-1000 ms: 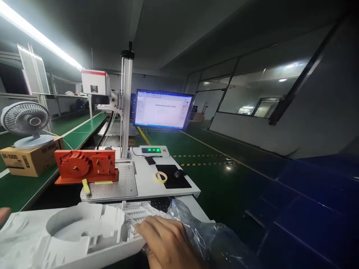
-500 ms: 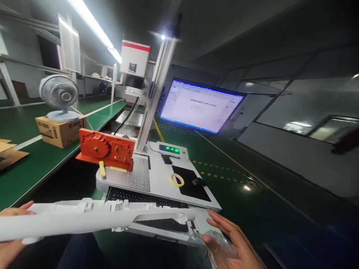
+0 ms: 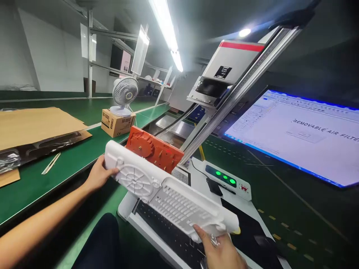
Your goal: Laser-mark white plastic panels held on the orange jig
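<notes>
A long white plastic part [image 3: 168,190], with a round spoked pattern and a slotted grille, is held tilted down to the right. My left hand [image 3: 98,173] grips its left end, thumb on the near face. My right hand [image 3: 221,250] grips the lower right end, with a bit of clear film at the fingers. Behind the part stands an orange fixture [image 3: 154,149] with a round toothed relief, its lower portion hidden by the white part. A black keyboard tray [image 3: 171,231] lies beneath the part.
A white and red marking head [image 3: 235,61] hangs on a metal column. A monitor [image 3: 303,138] stands right, above a green-lit panel [image 3: 224,178]. Left, a fan [image 3: 125,93] sits on a carton [image 3: 117,123] by flat cardboard [image 3: 39,127] on the green bench [image 3: 75,149].
The view has swung left. The white part has turned to show its patterned face and now sits before the orange fixture. My right hand, apart from it before, has closed on its right end.
</notes>
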A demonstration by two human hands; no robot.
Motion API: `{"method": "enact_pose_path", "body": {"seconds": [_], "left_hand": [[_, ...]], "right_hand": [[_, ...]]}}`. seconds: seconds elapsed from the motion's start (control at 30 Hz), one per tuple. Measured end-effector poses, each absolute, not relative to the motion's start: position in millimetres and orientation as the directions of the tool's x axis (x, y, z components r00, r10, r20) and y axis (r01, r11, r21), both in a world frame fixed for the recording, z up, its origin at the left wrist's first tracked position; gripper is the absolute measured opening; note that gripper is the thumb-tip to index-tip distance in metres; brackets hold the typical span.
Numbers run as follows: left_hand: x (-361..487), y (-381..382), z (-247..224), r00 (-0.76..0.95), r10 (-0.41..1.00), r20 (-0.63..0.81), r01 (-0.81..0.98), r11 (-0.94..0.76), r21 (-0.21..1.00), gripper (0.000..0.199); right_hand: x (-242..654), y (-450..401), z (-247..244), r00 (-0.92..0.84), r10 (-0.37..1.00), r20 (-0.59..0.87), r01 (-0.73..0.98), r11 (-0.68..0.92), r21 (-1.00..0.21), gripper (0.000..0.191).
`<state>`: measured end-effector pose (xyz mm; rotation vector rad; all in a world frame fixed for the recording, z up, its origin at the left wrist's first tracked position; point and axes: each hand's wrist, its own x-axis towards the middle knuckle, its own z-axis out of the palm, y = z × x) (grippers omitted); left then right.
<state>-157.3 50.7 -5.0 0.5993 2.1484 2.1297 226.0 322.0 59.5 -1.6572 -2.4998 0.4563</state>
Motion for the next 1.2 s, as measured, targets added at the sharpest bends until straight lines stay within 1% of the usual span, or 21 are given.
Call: {"method": "enact_pose_path", "body": {"seconds": [0.07, 0.2, 0.3, 0.4, 0.53, 0.63, 0.73, 0.8, 0.9, 0.97, 1.07, 1.2], "left_hand": [[-195.5, 75.1, -0.7, -0.904, 0.337, 0.265, 0.286, 0.014, 0.958, 0.084], [-261.7, 119.1, 9.9, -0.884, 0.412, 0.221, 0.269, 0.061, 0.961, 0.083], [-291.7, 137.6, 9.8, -0.885, 0.407, 0.226, 0.276, 0.069, 0.959, 0.079], [-309.8, 148.1, 4.5, -0.888, 0.396, 0.233, 0.289, 0.087, 0.953, 0.077], [-328.1, 161.9, -0.8, -0.893, 0.386, 0.231, 0.286, 0.09, 0.954, 0.078], [-338.3, 172.5, -1.8, -0.883, 0.399, 0.247, 0.3, 0.076, 0.951, 0.079], [-343.8, 179.9, -1.7, -0.883, 0.379, 0.277, 0.341, 0.113, 0.933, 0.08], [-345.1, 183.1, -0.9, -0.876, 0.376, 0.3, 0.373, 0.136, 0.918, 0.079], [-345.0, 187.2, 1.5, -0.862, 0.382, 0.333, 0.403, 0.119, 0.907, 0.075], [-345.1, 190.0, 2.9, -0.872, 0.36, 0.332, 0.396, 0.119, 0.91, 0.075], [-348.0, 192.5, 3.2, -0.891, 0.344, 0.297, 0.364, 0.151, 0.919, 0.08], [-353.2, 191.7, 0.5, -0.884, 0.348, 0.313, 0.406, 0.237, 0.883, 0.082]], "right_hand": [[199.9, 328.9, 72.6, -0.441, 0.896, -0.05, 0.872, 0.415, -0.258, 0.066], [145.8, 339.8, 85.5, -0.518, 0.856, 0.017, 0.844, 0.513, -0.156, 0.045], [114.4, 351.6, 84.5, -0.564, 0.826, 0.027, 0.81, 0.559, -0.177, 0.036], [92.4, 366.4, 77.6, -0.583, 0.813, 0.008, 0.791, 0.569, -0.224, 0.036], [70.8, 385.9, 66.1, -0.6, 0.8, 0.018, 0.765, 0.58, -0.28, 0.037], [59.9, 398.5, 60.1, -0.582, 0.813, 0.015, 0.776, 0.561, -0.29, 0.039], [55.5, 409.8, 55.9, -0.574, 0.819, 0.01, 0.778, 0.548, -0.308, 0.039], [55.2, 416.3, 53.3, -0.575, 0.818, 0.009, 0.774, 0.547, -0.32, 0.039], [54.7, 423.8, 50.7, -0.572, 0.82, 0.01, 0.768, 0.539, -0.345, 0.04], [52.7, 427.5, 50.7, -0.562, 0.827, 0.006, 0.771, 0.527, -0.359, 0.04], [48.2, 432.9, 52.4, -0.549, 0.836, -0.007, 0.785, 0.513, -0.346, 0.04], [43.1, 442.9, 52.4, -0.55, 0.834, 0.032, 0.77, 0.521, -0.368, 0.035]]}}
